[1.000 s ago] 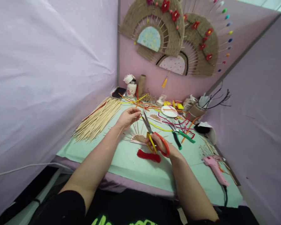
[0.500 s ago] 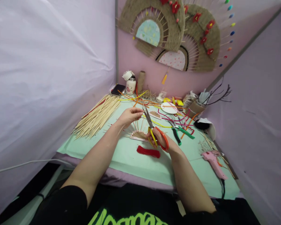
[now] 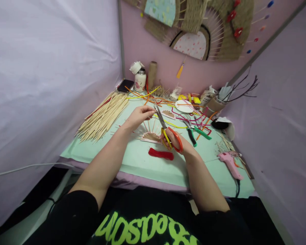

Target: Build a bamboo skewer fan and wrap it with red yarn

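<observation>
My right hand (image 3: pixel 167 139) is wrapped round the handles of a pair of scissors (image 3: pixel 160 117), one loop yellow and the other orange. The blades point up and left, slightly parted. Right at their tips, my left hand (image 3: pixel 142 114) pinches something too small to make out. Below both hands lies a small fan frame (image 3: pixel 151 136), a brown half-circle with thin sticks spreading from it. Its right end is partly behind my right hand. A red bundle of thread (image 3: pixel 160 154) rests on the table just in front of the frame.
A heap of bamboo sticks (image 3: pixel 104 115) lies at the left. Green-handled pliers (image 3: pixel 193 132) and coloured pipe cleaners (image 3: pixel 178 124) are right of the scissors. A pink glue gun (image 3: pixel 231 165) sits near the right edge. A jar (image 3: pixel 140 80) and a twine roll (image 3: pixel 152 75) stand behind.
The view has tilted down, so the table things appear higher. Both hands keep nearly the same pose by the scissor tips, and the scissors stay in my right hand.
</observation>
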